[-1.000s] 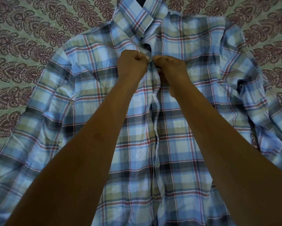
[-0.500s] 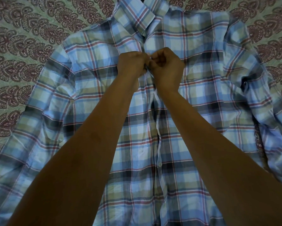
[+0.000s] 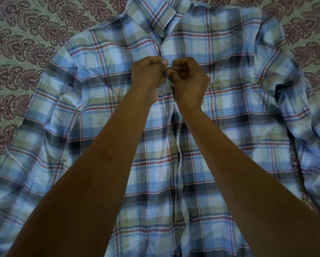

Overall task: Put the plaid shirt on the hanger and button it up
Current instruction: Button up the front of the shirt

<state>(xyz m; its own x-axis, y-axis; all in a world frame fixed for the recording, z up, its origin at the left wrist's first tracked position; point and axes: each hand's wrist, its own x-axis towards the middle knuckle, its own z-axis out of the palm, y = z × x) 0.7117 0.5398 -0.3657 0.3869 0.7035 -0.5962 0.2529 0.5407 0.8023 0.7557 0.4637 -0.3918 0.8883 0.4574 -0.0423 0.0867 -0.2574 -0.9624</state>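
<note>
The blue, green and red plaid shirt [image 3: 229, 75] lies flat, front up, collar at the top edge. My left hand [image 3: 148, 73] and my right hand [image 3: 189, 78] meet at the front placket just below the collar. Both pinch the placket edges, fingers curled, fingertips touching around a small button. Below my hands the placket gapes a little, and a white button [image 3: 181, 186] shows lower down. The hanger is hidden; I cannot see it.
A paisley-patterned green and maroon bedspread [image 3: 20, 45] lies under the shirt on all sides. The shirt's sleeves spread left and right, the right sleeve [image 3: 311, 145] bunched in folds. My forearms cross the lower shirt front.
The view has shifted slightly, so the shirt sits higher in frame. My hands have stayed together at the upper placket, the right hand's fingers turned more toward the button.
</note>
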